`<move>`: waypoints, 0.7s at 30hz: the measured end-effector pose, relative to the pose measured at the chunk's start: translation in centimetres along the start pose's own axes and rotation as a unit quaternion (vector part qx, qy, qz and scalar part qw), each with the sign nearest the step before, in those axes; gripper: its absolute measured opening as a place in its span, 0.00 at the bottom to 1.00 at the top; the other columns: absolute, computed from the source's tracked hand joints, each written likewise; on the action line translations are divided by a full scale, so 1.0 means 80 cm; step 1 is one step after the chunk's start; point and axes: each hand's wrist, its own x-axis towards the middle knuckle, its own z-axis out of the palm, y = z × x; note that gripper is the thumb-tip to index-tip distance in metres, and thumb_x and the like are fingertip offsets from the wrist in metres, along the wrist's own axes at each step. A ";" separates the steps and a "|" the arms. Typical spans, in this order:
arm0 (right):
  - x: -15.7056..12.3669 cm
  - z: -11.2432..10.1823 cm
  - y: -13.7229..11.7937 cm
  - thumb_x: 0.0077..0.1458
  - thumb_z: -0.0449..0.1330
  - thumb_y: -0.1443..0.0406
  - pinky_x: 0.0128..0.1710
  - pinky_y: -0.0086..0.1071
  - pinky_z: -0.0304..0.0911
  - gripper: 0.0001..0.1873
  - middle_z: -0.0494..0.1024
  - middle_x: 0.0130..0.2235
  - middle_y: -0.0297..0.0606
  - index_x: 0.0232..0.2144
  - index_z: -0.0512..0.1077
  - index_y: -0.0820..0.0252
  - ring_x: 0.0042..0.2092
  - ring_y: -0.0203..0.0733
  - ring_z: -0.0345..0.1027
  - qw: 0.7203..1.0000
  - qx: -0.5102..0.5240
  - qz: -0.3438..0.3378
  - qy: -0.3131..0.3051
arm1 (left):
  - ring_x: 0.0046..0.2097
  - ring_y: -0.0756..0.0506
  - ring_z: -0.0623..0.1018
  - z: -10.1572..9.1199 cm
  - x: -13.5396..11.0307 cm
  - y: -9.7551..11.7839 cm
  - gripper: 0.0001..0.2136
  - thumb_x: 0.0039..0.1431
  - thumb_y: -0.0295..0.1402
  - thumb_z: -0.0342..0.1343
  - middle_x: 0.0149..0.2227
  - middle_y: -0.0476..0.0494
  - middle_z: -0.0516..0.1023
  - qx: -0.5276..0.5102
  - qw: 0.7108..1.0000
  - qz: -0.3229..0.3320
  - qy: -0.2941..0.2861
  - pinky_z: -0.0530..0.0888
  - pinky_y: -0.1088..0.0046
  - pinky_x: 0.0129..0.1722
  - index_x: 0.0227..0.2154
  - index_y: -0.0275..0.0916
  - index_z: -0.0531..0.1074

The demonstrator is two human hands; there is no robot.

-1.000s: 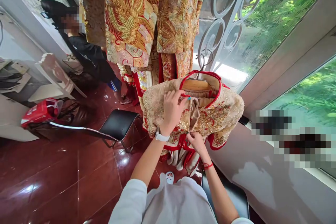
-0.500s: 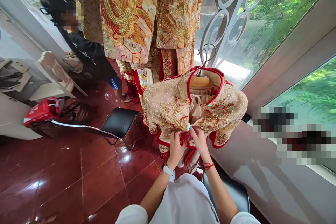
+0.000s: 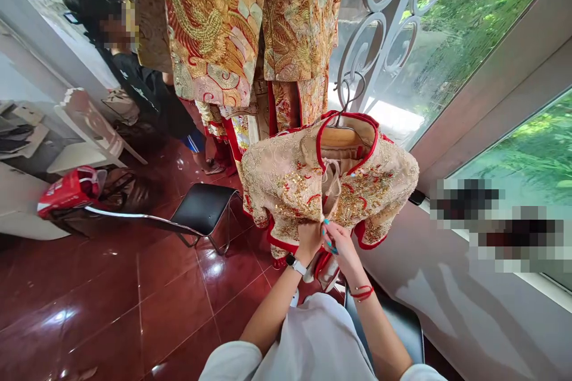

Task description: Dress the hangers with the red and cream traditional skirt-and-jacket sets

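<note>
An embroidered cream-and-gold jacket (image 3: pixel 286 184) with red trim hangs in front of me on a wooden hanger (image 3: pixel 338 138), its front partly parted at the neck. Thin pale ties (image 3: pixel 331 175) dangle inside the neck opening. My left hand (image 3: pixel 309 239), below a white watch, is closed on the jacket's front edge; its fingers are mostly hidden in the cloth. Just beside it, my right hand (image 3: pixel 338 244), with turquoise nails and a red bracelet at the wrist, pinches the front edge. The exact bit of fastening between the fingertips is too small to make out.
More gold embroidered garments (image 3: pixel 214 30) hang behind the jacket. A black chair (image 3: pixel 203 208) stands to the left, near a red bag (image 3: pixel 67 193). Another person (image 3: pixel 147 89) is at the back left. A window with a white scroll grille (image 3: pixel 375 24) is on the right.
My left hand has turned and moved right, tucking its fingers into the jacket's front edge. My right hand has shifted slightly, its nails now showing in a pinch.
</note>
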 end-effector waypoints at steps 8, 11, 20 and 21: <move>-0.007 0.019 -0.099 0.46 0.66 0.45 0.17 0.26 0.37 0.24 0.54 0.15 0.23 0.20 0.66 0.58 0.18 0.26 0.38 0.996 0.033 -0.082 0.019 | 0.38 0.41 0.81 -0.030 -0.017 0.021 0.18 0.71 0.34 0.44 0.37 0.35 0.83 -0.022 1.000 -0.013 0.015 0.65 0.68 0.35 0.37 0.37 0.79; -0.010 0.024 -0.105 0.46 0.66 0.46 0.16 0.26 0.35 0.24 0.54 0.15 0.22 0.20 0.66 0.58 0.17 0.26 0.37 0.994 0.053 -0.089 0.028 | 0.37 0.41 0.81 -0.032 -0.028 0.024 0.19 0.72 0.35 0.43 0.34 0.35 0.83 -0.036 0.999 -0.008 0.013 0.63 0.69 0.33 0.35 0.37 0.79; 0.021 0.037 -0.184 0.53 0.63 0.49 0.16 0.27 0.39 0.22 0.55 0.16 0.23 0.22 0.64 0.57 0.17 0.28 0.42 0.972 0.031 -0.227 0.052 | 0.34 0.43 0.79 -0.019 -0.032 0.023 0.19 0.70 0.36 0.43 0.31 0.37 0.81 -0.062 0.998 -0.031 -0.008 0.61 0.69 0.31 0.29 0.38 0.77; 0.025 0.036 -0.187 0.54 0.63 0.48 0.17 0.27 0.41 0.22 0.56 0.16 0.24 0.22 0.64 0.57 0.18 0.28 0.43 0.969 0.020 -0.242 0.054 | 0.34 0.43 0.78 -0.016 -0.030 0.019 0.20 0.70 0.36 0.43 0.31 0.37 0.81 -0.078 0.997 -0.030 -0.006 0.61 0.69 0.31 0.28 0.38 0.77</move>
